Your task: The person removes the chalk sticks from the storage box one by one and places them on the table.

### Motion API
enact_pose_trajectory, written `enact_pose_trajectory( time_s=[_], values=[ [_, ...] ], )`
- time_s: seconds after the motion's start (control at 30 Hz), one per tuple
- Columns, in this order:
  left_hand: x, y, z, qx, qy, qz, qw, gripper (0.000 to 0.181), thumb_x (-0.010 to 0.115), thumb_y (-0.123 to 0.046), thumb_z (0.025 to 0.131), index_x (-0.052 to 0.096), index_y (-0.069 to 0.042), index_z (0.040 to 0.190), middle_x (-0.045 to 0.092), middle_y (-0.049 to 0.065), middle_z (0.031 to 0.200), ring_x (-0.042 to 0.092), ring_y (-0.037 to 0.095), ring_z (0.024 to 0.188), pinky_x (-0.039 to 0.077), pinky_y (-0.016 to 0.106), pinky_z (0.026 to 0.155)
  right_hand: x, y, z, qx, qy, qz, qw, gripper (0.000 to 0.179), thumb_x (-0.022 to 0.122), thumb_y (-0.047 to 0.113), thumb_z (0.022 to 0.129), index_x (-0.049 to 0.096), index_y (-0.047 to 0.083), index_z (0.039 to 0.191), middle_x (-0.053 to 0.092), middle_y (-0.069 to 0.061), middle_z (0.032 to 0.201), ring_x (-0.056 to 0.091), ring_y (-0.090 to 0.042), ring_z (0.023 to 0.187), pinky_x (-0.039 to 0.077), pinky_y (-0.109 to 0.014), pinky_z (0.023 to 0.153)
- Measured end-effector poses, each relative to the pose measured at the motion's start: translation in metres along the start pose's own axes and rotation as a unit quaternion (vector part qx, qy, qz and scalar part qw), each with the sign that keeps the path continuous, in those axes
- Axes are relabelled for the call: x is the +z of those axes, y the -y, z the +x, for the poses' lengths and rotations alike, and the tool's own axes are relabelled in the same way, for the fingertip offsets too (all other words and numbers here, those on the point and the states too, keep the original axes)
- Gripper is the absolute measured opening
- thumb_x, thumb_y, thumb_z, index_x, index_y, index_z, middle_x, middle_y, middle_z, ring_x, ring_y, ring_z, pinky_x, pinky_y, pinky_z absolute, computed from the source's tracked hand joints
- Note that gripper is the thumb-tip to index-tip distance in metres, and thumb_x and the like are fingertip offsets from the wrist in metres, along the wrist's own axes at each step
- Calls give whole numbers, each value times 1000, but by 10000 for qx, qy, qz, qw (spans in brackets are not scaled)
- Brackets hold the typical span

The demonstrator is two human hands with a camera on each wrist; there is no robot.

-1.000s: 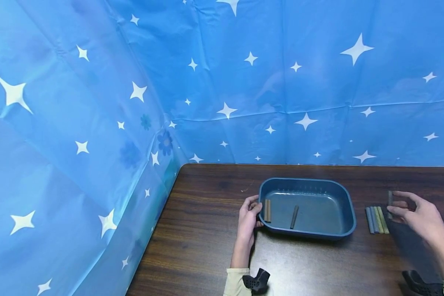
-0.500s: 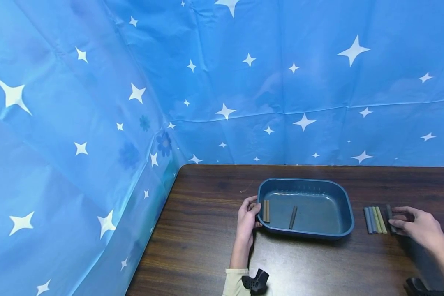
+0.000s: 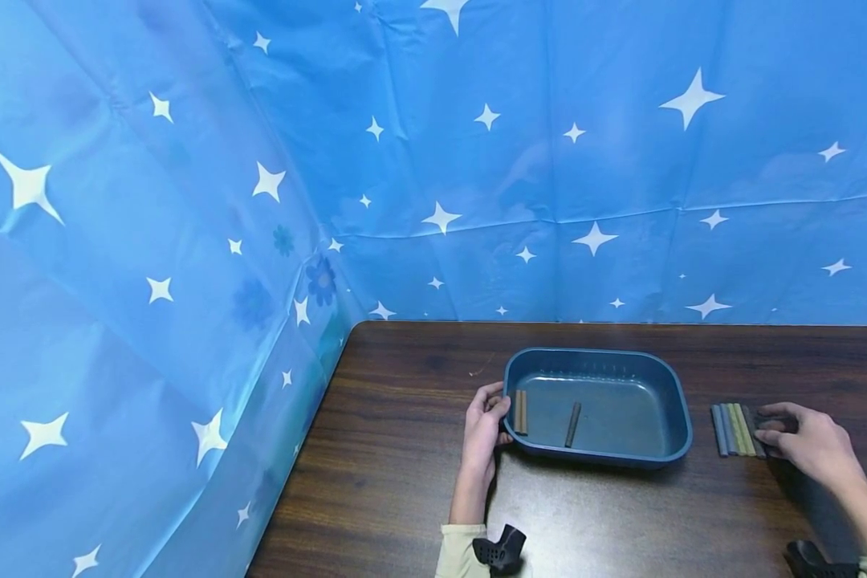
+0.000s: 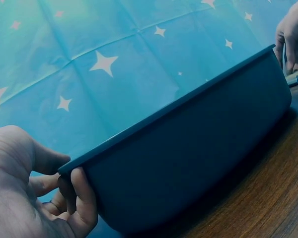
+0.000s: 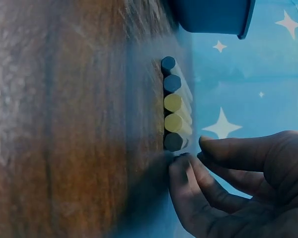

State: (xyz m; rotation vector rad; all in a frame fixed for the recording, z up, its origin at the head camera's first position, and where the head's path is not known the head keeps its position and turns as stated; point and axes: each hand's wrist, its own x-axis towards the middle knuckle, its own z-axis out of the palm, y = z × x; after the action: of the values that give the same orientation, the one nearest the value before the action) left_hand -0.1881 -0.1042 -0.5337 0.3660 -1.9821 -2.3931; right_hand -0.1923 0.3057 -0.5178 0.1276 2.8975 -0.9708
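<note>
Dark stick (image 5: pixel 173 142) has shifted left since the frame 0.5 s back: gap closed, now the right-hand end of the row, lying alongside the nearer yellow-green stick. Right hand (image 3: pixel 809 441) came across with it.

Row order on the bench (image 3: pixel 390 417), left to right: two blue sticks (image 3: pixel 727 430), two yellow-green sticks (image 3: pixel 746 429), then the dark one. All five lie flat, side by side, near ends roughly level. Row sits right of the blue tray (image 3: pixel 621 413), a short way off, not touching.

Right hand: fingers bent, low at the dark stick's right side, thumb and fingertips only a little apart. Fingertips are in shadow on the wrist view, so I can't tell if they have hold of the stick or just touch it.

Left hand (image 3: pixel 482 425) grips the tray's left end, thumb at the rim, fingers bent against the outer wall. Tray is upright; inside, two brown sticks (image 3: pixel 523 413) together by the left wall, and another dark stick (image 3: pixel 573 425) apart from them, slightly slanted.
</note>
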Motion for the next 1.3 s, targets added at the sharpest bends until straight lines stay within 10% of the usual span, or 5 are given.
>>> enact_pose_trajectory(
  time_s=[0.77,1.3],
  values=[
    [-1,0,2,-24,-10,-15,10000,36,58,-9,101,58,4,134,62,17,109,57,16,77,46,21,52,-6,57,-12,-344,-412,377,9978,47,51,25,109,53,-16,131,59,-40,118,61,-51,96,50,-51,66],
    [0,-2,-1,-4,29,-70,10000,36,59,-9,101,59,4,134,61,16,110,56,15,75,45,20,50,3,96,-20,-951,162,938,9909,49,49,30,110,54,-10,138,63,-37,120,73,-37,83,57,-42,64]
  ],
)
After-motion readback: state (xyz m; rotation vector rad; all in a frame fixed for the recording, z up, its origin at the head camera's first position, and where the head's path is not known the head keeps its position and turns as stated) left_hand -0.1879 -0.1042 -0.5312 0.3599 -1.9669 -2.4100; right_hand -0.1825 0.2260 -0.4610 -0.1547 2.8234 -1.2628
